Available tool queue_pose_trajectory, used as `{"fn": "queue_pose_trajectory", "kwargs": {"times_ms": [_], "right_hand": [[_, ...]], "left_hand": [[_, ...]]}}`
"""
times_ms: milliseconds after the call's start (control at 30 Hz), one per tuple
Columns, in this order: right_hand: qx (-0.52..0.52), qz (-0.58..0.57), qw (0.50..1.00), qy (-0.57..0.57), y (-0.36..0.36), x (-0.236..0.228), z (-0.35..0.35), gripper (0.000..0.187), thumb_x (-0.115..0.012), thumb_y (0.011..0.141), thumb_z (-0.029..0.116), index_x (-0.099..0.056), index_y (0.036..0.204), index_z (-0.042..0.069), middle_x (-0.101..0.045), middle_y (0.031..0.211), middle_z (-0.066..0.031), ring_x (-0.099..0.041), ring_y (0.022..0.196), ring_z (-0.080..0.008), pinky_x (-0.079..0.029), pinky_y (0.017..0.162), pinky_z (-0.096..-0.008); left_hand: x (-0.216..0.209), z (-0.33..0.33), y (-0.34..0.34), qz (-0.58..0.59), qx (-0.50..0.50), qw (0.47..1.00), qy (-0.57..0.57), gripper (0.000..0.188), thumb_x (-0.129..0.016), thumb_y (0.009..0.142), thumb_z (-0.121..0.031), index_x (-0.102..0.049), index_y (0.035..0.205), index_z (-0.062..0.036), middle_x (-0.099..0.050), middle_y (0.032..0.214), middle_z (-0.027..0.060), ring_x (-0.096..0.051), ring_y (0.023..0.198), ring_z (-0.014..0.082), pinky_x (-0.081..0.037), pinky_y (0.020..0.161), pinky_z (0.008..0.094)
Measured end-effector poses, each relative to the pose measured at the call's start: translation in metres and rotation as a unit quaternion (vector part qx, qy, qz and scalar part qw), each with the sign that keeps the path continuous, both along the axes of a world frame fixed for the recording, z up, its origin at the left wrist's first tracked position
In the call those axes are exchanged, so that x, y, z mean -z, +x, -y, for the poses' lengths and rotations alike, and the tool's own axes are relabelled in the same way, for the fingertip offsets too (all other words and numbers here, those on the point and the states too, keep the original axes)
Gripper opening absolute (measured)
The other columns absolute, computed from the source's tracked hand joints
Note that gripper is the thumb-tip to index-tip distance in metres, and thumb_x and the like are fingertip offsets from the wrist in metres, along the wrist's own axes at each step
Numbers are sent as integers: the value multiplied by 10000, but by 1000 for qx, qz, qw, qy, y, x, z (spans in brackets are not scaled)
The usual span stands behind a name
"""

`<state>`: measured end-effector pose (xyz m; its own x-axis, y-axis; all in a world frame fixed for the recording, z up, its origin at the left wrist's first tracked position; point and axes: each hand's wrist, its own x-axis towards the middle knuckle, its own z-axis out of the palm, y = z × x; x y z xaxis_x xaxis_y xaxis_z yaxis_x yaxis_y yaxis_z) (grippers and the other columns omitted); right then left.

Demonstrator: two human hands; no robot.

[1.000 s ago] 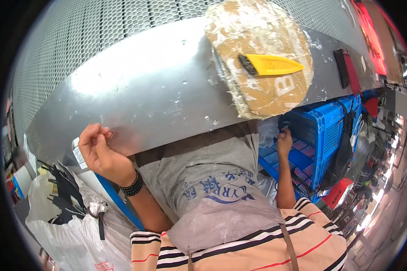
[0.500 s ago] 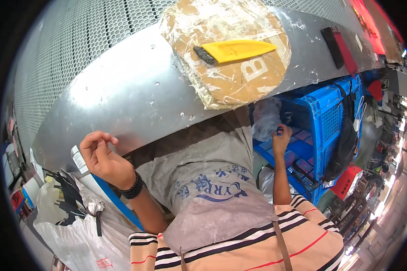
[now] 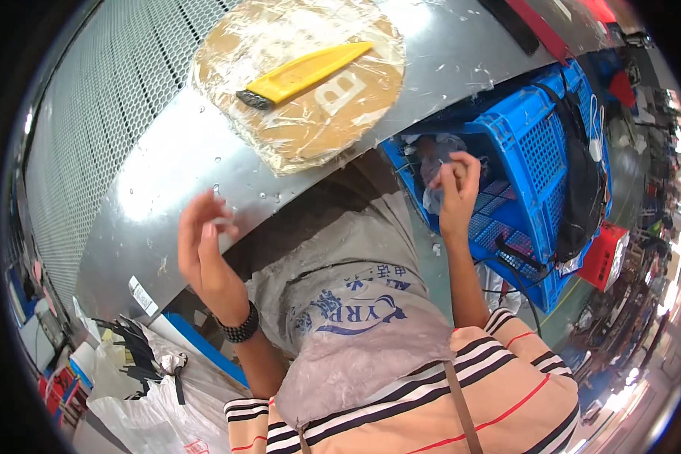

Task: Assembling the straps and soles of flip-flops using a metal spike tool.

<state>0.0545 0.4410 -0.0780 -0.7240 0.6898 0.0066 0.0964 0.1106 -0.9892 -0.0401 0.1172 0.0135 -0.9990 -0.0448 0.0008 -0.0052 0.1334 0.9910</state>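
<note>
My left hand (image 3: 210,253), with a dark beaded bracelet (image 3: 242,324) at the wrist, hovers by the near edge of the metal tabletop (image 3: 159,204). Its fingers are loosely bent and apart, slightly blurred, with nothing between them. My right hand (image 3: 458,189) is raised in front of the blue plastic crate (image 3: 499,129), fingertips pinched together. Whatever they hold, if anything, is too small to make out. On the table lies a tape-wrapped round cardboard pad (image 3: 295,136), and across it rests a yellow-handled brush (image 3: 310,72) with short black bristles, touched by neither hand.
The crate lies on its side, with clear plastic bags (image 3: 435,155) inside and a black bag (image 3: 583,212) hung on it. A red box (image 3: 605,257) stands beyond. White plastic bags (image 3: 159,401) with black strips sit at the left. A grey apron (image 3: 348,280) covers my lap.
My right hand has come up and slightly left, out of the crate's opening. My left hand has shifted right and lower. The whole view has turned, so the pad and brush appear farther left.
</note>
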Motion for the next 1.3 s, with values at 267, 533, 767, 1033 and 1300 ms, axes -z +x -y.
{"fn": "queue_pose_trajectory", "kwargs": {"times_ms": [267, 533, 767, 1033, 1300], "right_hand": [[-2, -138, 981, -135, -57, -63, -10, 160, -595, 1051, 131, -669, 995, 1, -580, 725, -12, -557, 695, -87, -466, 648, -251], [-36, 158, 970, 182, 9, 35, -57, 204, -645, 957, 152, -731, 1099, 34, -640, 1315, -174, -625, 1093, -237, -466, 959, -355], [-21, 72, 993, 95, -11, 0, -12, 232, -667, 946, 82, -679, 1170, 24, -661, 1109, -105, -676, 998, -187, -536, 774, -309], [-58, 71, 994, 67, -35, -8, -13, 124, -653, 955, 96, -697, 1031, 8, -668, 1022, -86, -657, 887, -183, -497, 735, -299], [-32, 62, 998, 4, -32, 3, -27, 117, -660, 970, 113, -719, 1004, 19, -660, 888, -22, -537, 762, -87, -445, 690, -271]], "left_hand": [[-22, -30, -59, 80, 86, 988, 97, 546, -552, 1015, -243, -511, 1490, 24, -615, 1353, 160, -610, 1151, 215, -498, 912, 324], [-4, -29, -35, 45, 11, 995, 90, 402, -475, 991, -111, -552, 1363, 21, -601, 1296, 130, -585, 1101, 213, -485, 880, 336], [-20, -52, -56, 39, 85, 987, 130, 554, -444, 1065, -248, -410, 1535, 43, -582, 1335, 151, -556, 1206, 202, -458, 985, 356], [-14, -46, -59, 36, 110, 961, 250, 745, -531, 1035, -323, -187, 1632, -39, -524, 1379, 270, -547, 1276, 336, -401, 1152, 447], [-13, -69, -82, 65, 201, 939, 270, 750, -486, 1054, -305, -85, 1647, -81, -540, 1381, 336, -575, 1292, 417, -430, 1157, 502]]}}
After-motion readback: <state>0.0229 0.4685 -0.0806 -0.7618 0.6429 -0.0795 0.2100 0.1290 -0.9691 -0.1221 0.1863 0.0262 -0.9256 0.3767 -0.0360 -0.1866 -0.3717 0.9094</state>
